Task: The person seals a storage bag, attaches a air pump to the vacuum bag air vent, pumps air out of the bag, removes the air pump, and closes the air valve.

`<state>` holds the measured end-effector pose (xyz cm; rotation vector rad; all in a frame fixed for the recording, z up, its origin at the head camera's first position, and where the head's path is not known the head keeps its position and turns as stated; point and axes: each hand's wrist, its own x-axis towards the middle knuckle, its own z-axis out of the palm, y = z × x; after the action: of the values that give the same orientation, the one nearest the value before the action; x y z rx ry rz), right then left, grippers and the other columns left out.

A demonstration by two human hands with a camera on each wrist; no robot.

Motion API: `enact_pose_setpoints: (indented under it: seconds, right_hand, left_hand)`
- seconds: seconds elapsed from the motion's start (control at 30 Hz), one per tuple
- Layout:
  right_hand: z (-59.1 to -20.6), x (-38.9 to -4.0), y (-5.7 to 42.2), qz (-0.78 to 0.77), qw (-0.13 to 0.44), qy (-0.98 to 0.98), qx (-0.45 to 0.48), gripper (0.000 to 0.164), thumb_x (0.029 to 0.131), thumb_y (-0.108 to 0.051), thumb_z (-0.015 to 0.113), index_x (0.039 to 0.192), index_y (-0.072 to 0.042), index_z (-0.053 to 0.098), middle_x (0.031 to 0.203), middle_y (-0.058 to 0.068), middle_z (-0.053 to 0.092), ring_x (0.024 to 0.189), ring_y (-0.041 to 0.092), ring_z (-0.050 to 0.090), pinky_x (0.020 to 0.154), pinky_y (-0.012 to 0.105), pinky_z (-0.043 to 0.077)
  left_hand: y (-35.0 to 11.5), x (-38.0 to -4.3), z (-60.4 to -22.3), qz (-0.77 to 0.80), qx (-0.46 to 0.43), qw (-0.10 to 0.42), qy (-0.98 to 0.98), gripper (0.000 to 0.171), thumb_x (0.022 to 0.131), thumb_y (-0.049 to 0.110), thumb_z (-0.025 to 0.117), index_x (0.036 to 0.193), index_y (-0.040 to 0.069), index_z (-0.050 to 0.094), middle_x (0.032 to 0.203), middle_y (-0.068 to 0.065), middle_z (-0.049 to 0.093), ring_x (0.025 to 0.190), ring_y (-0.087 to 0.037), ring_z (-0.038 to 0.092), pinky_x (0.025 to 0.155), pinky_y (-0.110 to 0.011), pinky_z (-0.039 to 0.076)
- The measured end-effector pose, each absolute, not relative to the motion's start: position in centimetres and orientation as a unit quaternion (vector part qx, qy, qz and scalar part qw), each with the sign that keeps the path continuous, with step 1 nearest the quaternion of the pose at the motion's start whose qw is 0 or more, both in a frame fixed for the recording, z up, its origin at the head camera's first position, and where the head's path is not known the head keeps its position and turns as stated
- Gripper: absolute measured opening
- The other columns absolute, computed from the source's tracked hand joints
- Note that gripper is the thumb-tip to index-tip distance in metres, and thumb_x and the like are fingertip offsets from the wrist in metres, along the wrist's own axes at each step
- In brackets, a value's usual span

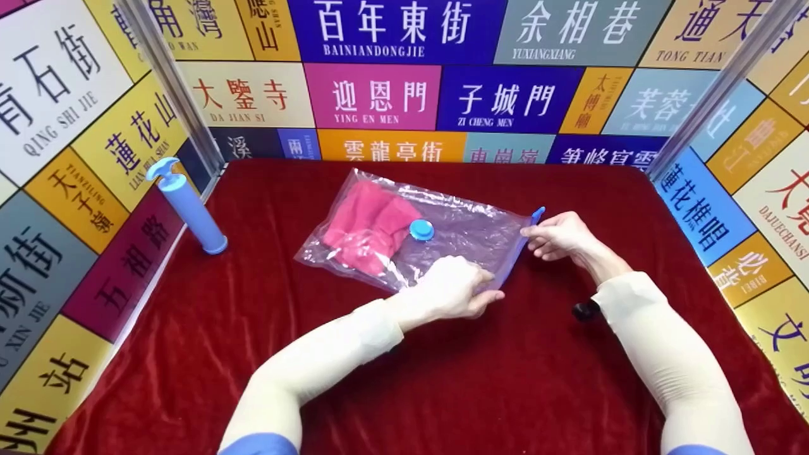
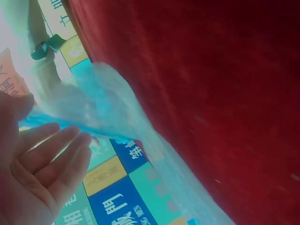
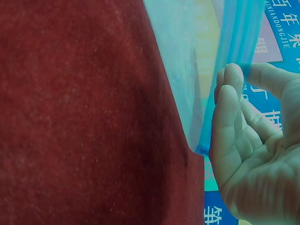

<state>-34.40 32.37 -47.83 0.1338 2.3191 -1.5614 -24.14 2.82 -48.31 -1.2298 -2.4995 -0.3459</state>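
A clear vacuum storage bag (image 1: 468, 218) lies at the middle of the table, with a pink folded cloth (image 1: 370, 221) inside its left half. A round blue valve cap (image 1: 421, 230) sits on the bag. Its blue zip edge (image 3: 234, 42) is at the right end. My right hand (image 1: 559, 237) pinches that edge between thumb and fingers near the far corner, beside a blue tab (image 1: 538, 215). At the near corner my left hand (image 1: 458, 287) has the edge between thumb and index finger, the other fingers loosely bent; contact there is partly hidden.
A light blue hand pump (image 1: 193, 205) stands at the table's left side. Dark red cloth (image 1: 442, 379) covers the table. Printed panels (image 1: 379, 95) wall in the back and both sides. A small black device (image 1: 586, 310) is at the right wrist.
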Motion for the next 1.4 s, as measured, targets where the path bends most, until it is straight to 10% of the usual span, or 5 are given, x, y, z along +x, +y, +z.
enact_pose_setpoints:
  seconds: [0.4,0.9,1.4]
  right_hand:
    - [-48.0,-34.2,32.3,-0.532,0.176,0.826,0.056,0.026,0.089,-0.028,0.088,0.095,-0.003,0.081,0.079,0.011,0.078,0.058,0.011,0.071,0.061,0.033,0.064]
    - [-48.3,-33.9,32.1,-0.517,0.163,0.839,0.042,0.025,0.088,-0.026,0.087,0.096,-0.003,0.08,0.076,0.01,0.077,0.056,0.01,0.07,0.056,0.029,0.062]
    - [-48.4,-34.0,31.9,-0.509,0.165,0.844,0.039,0.026,0.088,-0.026,0.087,0.095,-0.002,0.079,0.078,0.012,0.078,0.057,0.012,0.071,0.057,0.03,0.063]
  left_hand:
    - [-2.3,-26.4,-49.6,-0.144,-0.405,0.137,-0.893,0.032,0.107,0.042,0.059,0.101,0.02,0.081,0.089,0.002,0.078,0.08,-0.018,0.074,0.071,-0.039,0.061]
    - [-11.9,-31.3,-49.3,-0.11,-0.088,0.096,-0.985,0.017,0.088,0.009,0.069,0.101,0.014,0.078,0.094,-0.011,0.073,0.084,-0.037,0.071,0.067,-0.054,0.06]
    - [-18.9,-32.8,-49.6,-0.135,0.03,0.069,-0.988,0.025,0.087,0.019,0.072,0.106,0.002,0.07,0.105,-0.025,0.071,0.097,-0.05,0.07,0.076,-0.064,0.059]
